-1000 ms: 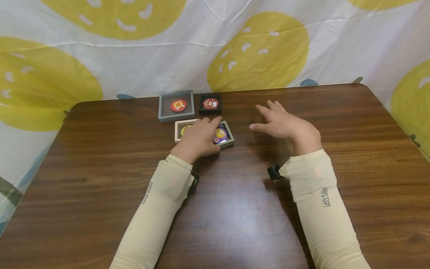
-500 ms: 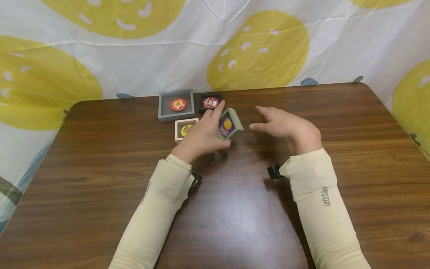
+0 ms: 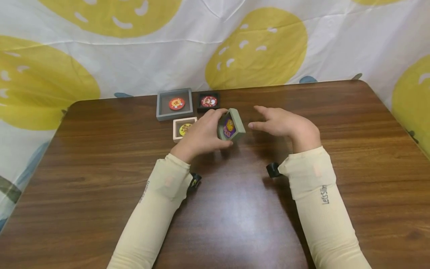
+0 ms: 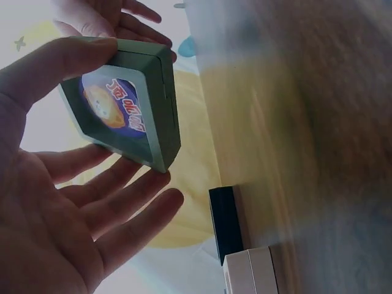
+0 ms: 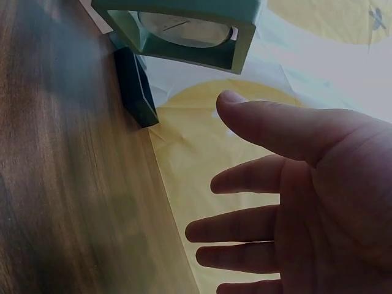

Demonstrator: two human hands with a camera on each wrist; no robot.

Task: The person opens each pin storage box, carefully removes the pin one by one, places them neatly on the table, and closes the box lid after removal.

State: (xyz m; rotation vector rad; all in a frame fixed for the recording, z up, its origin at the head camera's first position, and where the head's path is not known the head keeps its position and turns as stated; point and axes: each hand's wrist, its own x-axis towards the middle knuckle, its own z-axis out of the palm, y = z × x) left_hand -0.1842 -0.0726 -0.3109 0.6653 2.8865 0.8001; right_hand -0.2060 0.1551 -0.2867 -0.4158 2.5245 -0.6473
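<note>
My left hand (image 3: 202, 133) holds a small green display frame (image 3: 237, 125) tilted up above the table, thumb on one edge and fingers on the opposite one. In the left wrist view, a purple round badge with a yellow figure (image 4: 110, 105) shows inside the green frame's window. To the right, my right hand (image 3: 285, 125) hovers with its fingers extended, apart from the green frame and holding nothing. The right wrist view shows the frame's other side (image 5: 245, 43) beyond the right thumb. Just left of my left hand lies a cream frame (image 3: 175, 130) with a yellow badge, partly covered by the hand.
Behind the hands, a large grey frame (image 3: 162, 116) with a red badge lies beside a small black frame (image 3: 208, 110) with a red badge. Both are near the back edge of the brown wooden table (image 3: 100, 157). A lemon-patterned cloth (image 3: 151, 63) hangs behind it.
My left hand has lifted the green frame off the table and tilted it up, moving it slightly right. The right hand stays almost in place. The other frames have not moved on the table.
</note>
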